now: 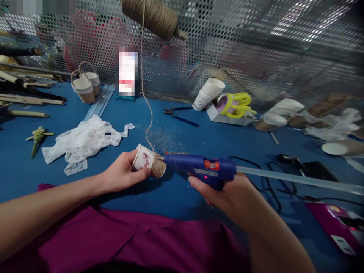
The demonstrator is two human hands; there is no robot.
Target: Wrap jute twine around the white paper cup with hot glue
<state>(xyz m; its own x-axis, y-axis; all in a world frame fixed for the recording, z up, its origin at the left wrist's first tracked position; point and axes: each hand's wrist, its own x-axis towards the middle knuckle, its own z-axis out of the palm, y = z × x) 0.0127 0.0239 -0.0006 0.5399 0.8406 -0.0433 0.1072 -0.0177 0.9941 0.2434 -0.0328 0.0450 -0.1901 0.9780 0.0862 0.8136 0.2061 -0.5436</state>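
My left hand [125, 171] grips a small paper cup [143, 158] tilted on its side, white with a reddish print. Brown twine [159, 169] is wound round its lower part. A strand [147, 102] of that twine runs up to a large spool [152, 17] above. In my right hand [224, 193] is a blue hot glue gun [196, 165] with a red light lit. Its nozzle is at the wound twine; whether it touches is too small to tell. A long clear glue stick [295, 178] sticks out of the gun's back.
White lace [89, 138] lies left of the cup. Behind stand twine-covered cups with handles [84, 91], a phone [126, 72], pliers [182, 115], stacked paper cups [209, 93] and a yellow ribbon roll [234, 105]. A cable [273, 189] and purple power strip [332, 223] lie at right.
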